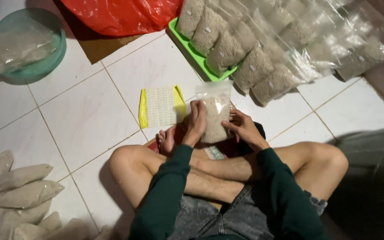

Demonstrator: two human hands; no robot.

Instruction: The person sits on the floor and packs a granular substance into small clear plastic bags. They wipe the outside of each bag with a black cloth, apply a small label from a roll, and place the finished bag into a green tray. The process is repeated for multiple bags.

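Observation:
I sit cross-legged on a white tiled floor. A clear plastic bag of pale grain stands upright in front of my legs. My left hand grips its left side, fingers wrapped on the front. My right hand presses against its right side with fingertips on the bag. Just left of the bag lies a yellow-edged sheet of small white stickers.
Several filled grain bags lie in rows at the top right, some on a green tray. More filled bags pile at bottom left. A teal basin and red plastic bag sit at the top left.

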